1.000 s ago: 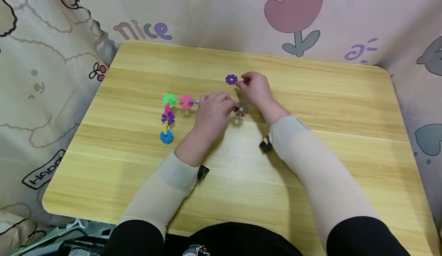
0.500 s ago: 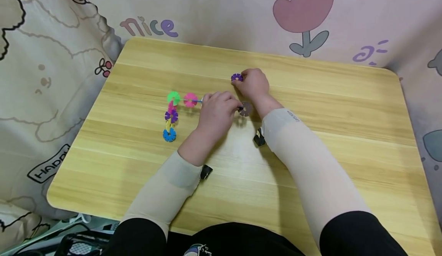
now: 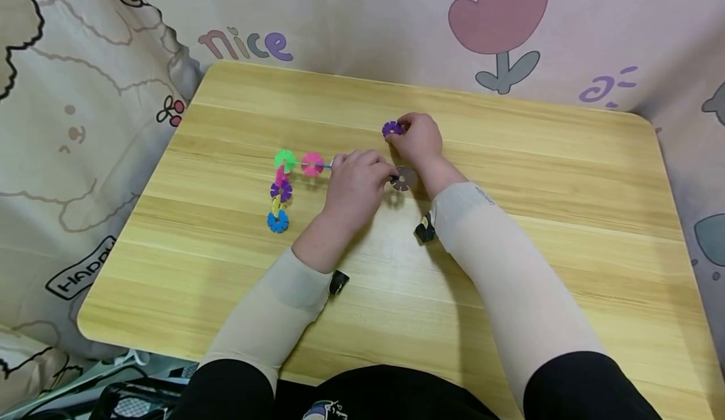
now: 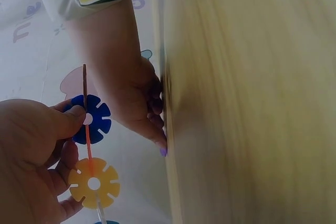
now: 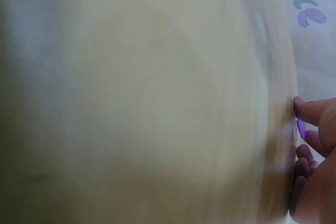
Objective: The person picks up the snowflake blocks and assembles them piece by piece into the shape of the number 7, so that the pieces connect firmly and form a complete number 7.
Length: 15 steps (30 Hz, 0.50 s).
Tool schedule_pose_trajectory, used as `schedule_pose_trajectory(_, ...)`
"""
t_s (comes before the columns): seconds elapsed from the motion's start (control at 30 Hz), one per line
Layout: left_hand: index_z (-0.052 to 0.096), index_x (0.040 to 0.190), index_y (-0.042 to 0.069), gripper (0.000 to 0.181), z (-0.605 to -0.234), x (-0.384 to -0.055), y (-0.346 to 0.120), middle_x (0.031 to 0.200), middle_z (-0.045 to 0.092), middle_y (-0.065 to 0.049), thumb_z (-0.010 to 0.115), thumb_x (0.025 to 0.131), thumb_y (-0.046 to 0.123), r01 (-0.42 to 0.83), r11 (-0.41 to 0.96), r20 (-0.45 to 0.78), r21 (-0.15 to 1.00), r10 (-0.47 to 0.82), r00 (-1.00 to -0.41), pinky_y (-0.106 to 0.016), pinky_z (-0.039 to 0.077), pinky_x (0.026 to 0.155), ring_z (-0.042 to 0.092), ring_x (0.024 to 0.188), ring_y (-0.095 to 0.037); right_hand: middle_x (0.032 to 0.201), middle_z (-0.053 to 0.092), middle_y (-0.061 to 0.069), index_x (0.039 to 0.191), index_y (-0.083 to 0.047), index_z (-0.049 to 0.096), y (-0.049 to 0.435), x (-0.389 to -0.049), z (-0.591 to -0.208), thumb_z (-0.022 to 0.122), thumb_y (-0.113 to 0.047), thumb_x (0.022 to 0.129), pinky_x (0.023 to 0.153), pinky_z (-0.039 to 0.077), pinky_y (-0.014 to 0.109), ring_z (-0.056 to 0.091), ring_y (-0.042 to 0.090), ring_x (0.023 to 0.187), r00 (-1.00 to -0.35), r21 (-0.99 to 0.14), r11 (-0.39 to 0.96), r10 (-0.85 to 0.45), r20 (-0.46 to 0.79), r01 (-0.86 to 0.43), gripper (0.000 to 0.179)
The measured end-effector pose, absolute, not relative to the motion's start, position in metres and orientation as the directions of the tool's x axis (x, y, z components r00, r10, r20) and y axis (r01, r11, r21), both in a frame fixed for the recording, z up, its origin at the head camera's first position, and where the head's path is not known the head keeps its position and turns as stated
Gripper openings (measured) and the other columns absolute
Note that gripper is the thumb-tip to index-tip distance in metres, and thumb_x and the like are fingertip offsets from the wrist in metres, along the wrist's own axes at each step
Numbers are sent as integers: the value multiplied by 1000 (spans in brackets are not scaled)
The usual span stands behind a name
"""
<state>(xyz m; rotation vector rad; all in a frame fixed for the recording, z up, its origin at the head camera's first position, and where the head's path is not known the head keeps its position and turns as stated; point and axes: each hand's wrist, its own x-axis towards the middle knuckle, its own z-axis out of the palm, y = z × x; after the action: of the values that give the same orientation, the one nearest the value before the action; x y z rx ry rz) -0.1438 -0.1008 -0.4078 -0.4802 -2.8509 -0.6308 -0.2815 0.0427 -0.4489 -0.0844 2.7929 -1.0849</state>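
Observation:
My left hand [image 3: 358,184] grips a chain of interlocking notched plastic discs above the table. In the left wrist view the thumb and fingers pinch a dark blue disc [image 4: 101,121], with an orange disc [image 4: 110,186] joined below. A grey-brown disc [image 3: 403,179] forms the chain's right end. Leftward run a pink disc [image 3: 313,163], a green disc [image 3: 285,159], a purple one, a yellow one and a blue disc [image 3: 277,221]. At the far side, my right hand [image 3: 420,136] pinches the edge of a loose purple disc [image 3: 391,129] on the table. The left hand hides the chain's middle.
The wooden table [image 3: 538,218] has rounded corners. A printed curtain [image 3: 362,23] hangs along its back and sides. A black wrist camera [image 3: 425,229] sits under the right sleeve, another [image 3: 338,283] by the left.
My right hand has closed in on the loose purple disc and taken its edge between thumb and finger. The left hand keeps its hold on the chain. The head view has shifted slightly.

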Motion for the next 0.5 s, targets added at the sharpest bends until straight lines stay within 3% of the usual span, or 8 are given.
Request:
schedule_pose_trajectory(0.3,82,111,19,18,-408,-144,-100,110,74,3,65,106,19,341,856,244,388,261,-934,-47,41,97,64,105,-23,105,69,15,119,1,71,54,-273,-451,76,-14,99,89,51,37,61,26,97,-997,-795,605,-82,-6,-44,25)
schedule_pose_trajectory(0.5,82,111,19,18,-408,-144,-99,110,73,3,65,106,17,343,857,248,385,262,-933,-47,41,99,63,104,-22,108,71,17,121,3,74,70,-263,-450,74,-10,100,85,52,30,62,22,95,-997,-861,506,-73,13,-48,25)
